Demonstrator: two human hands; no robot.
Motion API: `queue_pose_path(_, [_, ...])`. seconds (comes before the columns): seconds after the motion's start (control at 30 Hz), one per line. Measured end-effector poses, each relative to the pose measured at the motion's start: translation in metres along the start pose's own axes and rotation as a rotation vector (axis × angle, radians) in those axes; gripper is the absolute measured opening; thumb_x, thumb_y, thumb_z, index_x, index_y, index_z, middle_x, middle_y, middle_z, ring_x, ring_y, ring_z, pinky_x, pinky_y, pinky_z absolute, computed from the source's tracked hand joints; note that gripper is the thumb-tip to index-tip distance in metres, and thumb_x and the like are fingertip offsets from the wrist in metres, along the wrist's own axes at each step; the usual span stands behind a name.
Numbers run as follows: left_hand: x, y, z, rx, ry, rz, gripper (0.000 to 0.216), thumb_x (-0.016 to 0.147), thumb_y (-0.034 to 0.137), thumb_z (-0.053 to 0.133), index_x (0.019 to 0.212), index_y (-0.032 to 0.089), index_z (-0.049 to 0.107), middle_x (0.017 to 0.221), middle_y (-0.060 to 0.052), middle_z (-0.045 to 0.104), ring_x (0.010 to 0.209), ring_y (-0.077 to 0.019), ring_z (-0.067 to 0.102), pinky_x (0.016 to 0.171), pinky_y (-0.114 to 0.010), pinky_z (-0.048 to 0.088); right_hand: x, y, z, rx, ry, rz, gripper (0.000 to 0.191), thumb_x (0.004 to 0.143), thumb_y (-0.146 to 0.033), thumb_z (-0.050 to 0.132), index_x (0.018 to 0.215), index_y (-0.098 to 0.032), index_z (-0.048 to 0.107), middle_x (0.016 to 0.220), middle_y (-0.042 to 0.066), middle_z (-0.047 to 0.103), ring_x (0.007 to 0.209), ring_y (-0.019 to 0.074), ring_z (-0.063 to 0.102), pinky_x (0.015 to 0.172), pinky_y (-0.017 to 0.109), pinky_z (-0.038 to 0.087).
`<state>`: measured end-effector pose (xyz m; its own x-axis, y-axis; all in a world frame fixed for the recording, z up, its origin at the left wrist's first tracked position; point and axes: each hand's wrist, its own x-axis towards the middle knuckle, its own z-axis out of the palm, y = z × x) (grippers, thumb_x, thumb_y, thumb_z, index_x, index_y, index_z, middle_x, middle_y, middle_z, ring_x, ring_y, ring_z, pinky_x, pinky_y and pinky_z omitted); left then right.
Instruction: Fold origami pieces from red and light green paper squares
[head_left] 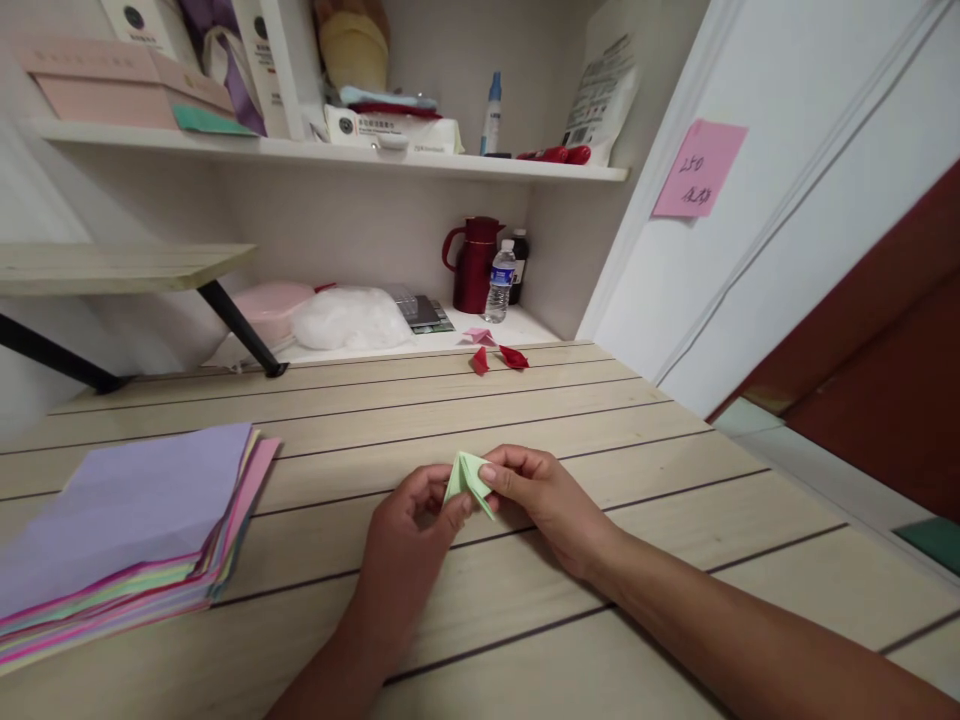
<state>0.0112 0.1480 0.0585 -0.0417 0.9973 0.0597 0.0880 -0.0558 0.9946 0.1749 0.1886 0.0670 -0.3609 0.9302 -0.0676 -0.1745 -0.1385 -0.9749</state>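
Observation:
A small piece of folded light-green paper (466,474) is held between both hands just above the slatted wooden table. My left hand (420,530) pinches its left, lower side between thumb and fingers. On the other side, my right hand (536,495) grips the paper with the thumb pressed on its face and the fingers behind. The folded piece has a pointed top and flaps that stand apart at the bottom. Parts of it are covered by my fingers.
A stack of coloured paper (150,500) lies at the left. Folded red paper pieces (514,357) and a pink one (478,337) sit at the back. Beyond them stand a dark red jug (474,265) and a water bottle (500,285). A small raised shelf (127,262) overhangs the far left.

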Motion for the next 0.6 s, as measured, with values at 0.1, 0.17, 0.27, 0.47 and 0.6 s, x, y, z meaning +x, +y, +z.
queue_pose_path(0.1, [0.0002, -0.0012, 0.0016, 0.004, 0.008, 0.009, 0.023, 0.076, 0.037, 0.069, 0.093, 0.021, 0.067, 0.074, 0.002, 0.068, 0.068, -0.0133, 0.055, 0.067, -0.025, 0.044, 0.0003, 0.0031, 0.0009, -0.032, -0.006, -0.002, 0.033, 0.07, -0.045, 0.082, 0.075, -0.016, 0.067, 0.061, -0.002, 0.061, 0.057, 0.0098, 0.048, 0.058, 0.023, 0.034])
queue_pose_path(0.17, [0.0001, -0.0015, 0.0022, 0.018, 0.018, 0.007, 0.02, 0.076, 0.037, 0.069, 0.089, 0.022, 0.067, 0.072, 0.002, 0.068, 0.065, -0.0124, 0.053, 0.063, -0.024, 0.043, 0.001, 0.0051, 0.0011, -0.056, -0.011, -0.014, 0.032, 0.071, -0.044, 0.082, 0.076, -0.016, 0.068, 0.061, -0.002, 0.062, 0.058, 0.0104, 0.049, 0.059, 0.024, 0.035])
queue_pose_path(0.27, [0.0003, -0.001, 0.0027, 0.054, 0.029, -0.006, 0.017, 0.076, 0.037, 0.069, 0.084, 0.022, 0.066, 0.07, 0.002, 0.069, 0.062, -0.0116, 0.052, 0.059, -0.023, 0.04, 0.001, 0.0056, 0.0015, -0.085, -0.033, -0.032, 0.032, 0.074, -0.046, 0.08, 0.075, -0.016, 0.07, 0.063, -0.001, 0.064, 0.063, 0.0125, 0.053, 0.065, 0.026, 0.039])
queue_pose_path(0.47, [0.0015, 0.0011, 0.0042, 0.112, 0.068, -0.038, 0.015, 0.075, 0.036, 0.068, 0.078, 0.022, 0.062, 0.065, 0.003, 0.067, 0.059, -0.0118, 0.051, 0.056, -0.023, 0.037, -0.0025, -0.0006, 0.0023, -0.113, -0.118, -0.071, 0.043, 0.086, -0.053, 0.066, 0.066, -0.015, 0.069, 0.066, 0.002, 0.065, 0.069, 0.0149, 0.057, 0.074, 0.029, 0.043])
queue_pose_path(0.6, [0.0008, 0.0012, 0.0047, 0.136, 0.096, -0.057, 0.016, 0.074, 0.037, 0.068, 0.075, 0.022, 0.06, 0.061, 0.005, 0.062, 0.058, -0.0121, 0.051, 0.055, -0.023, 0.036, -0.0028, -0.0013, 0.0013, -0.107, -0.156, -0.082, 0.05, 0.093, -0.057, 0.054, 0.071, -0.015, 0.072, 0.067, 0.003, 0.066, 0.072, 0.0166, 0.06, 0.078, 0.031, 0.045])
